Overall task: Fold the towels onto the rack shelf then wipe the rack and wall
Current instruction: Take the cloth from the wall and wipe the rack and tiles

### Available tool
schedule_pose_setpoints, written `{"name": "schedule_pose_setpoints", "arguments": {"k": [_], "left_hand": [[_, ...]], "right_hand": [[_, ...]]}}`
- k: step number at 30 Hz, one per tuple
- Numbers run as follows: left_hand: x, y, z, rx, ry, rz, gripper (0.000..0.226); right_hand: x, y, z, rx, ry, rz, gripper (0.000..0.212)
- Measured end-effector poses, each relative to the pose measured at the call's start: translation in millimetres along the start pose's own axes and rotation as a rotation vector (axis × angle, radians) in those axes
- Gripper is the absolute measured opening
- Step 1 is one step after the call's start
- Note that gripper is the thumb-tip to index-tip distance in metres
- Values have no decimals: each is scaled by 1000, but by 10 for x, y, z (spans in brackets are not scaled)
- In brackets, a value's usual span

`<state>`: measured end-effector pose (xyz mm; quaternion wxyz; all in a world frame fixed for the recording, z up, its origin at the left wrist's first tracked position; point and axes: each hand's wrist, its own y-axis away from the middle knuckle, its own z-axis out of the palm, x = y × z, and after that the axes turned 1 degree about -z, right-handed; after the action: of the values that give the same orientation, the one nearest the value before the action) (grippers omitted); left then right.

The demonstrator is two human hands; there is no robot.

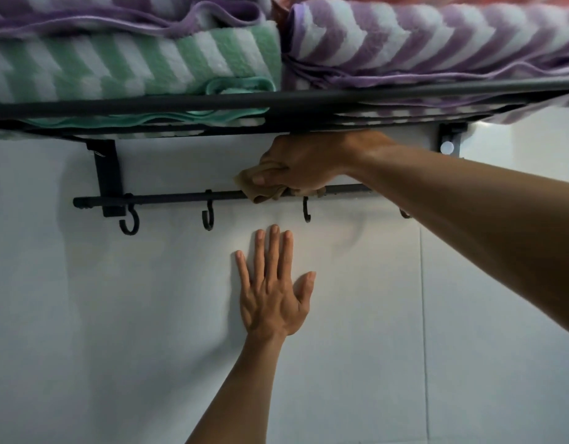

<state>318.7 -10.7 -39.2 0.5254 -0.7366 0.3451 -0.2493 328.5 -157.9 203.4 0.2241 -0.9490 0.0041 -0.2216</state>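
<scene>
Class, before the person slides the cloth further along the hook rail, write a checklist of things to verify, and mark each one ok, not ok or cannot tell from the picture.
1. Cloth gripped in right hand: ok.
2. Cloth touching the hook rail: ok, it wraps over the bar.
3. Left hand clear of the rail: ok, flat on the wall below the hooks.
4. Next hook to the left is in the cloth's path: not ok, wipe around it.
5. Folded towels settled on the shelf: ok.
6. Rail already clean to the right: cannot tell, arm hides it.

Fluffy cloth towels (148,62); matt black metal rack (180,105); glossy wall (116,299)
</scene>
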Motion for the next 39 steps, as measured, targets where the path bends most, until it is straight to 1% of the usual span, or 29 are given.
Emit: {"name": "schedule_pose_setpoints", "arguments": {"k": [4,9,12,23,27,32,36,39], "left_hand": [[7,2,-1,2,-4,0,77],[26,0,2,15,-7,0,77],[23,1,-1,37,10,7,77],[35,11,-18,79,12,31,77],[45,9,-32,68,9,26,77],[50,8,-28,49,15,16,78],[62,9,-32,49,20,12,78],[63,8,-30,50,31,8,78]], "right_hand": [[197,199,-19,-28,23,45,39],[383,459,-63,-33,134,82,36],[498,615,-68,-55,160,119,35],[844,1201,-55,-87,118,311,36],[954,1328,-52,-82,97,373,28],[989,1406,-17,-48,82,410,26],[1084,1534,-34,-56,73,483,25],[1204,1688,14,9,23,547,30]]}}
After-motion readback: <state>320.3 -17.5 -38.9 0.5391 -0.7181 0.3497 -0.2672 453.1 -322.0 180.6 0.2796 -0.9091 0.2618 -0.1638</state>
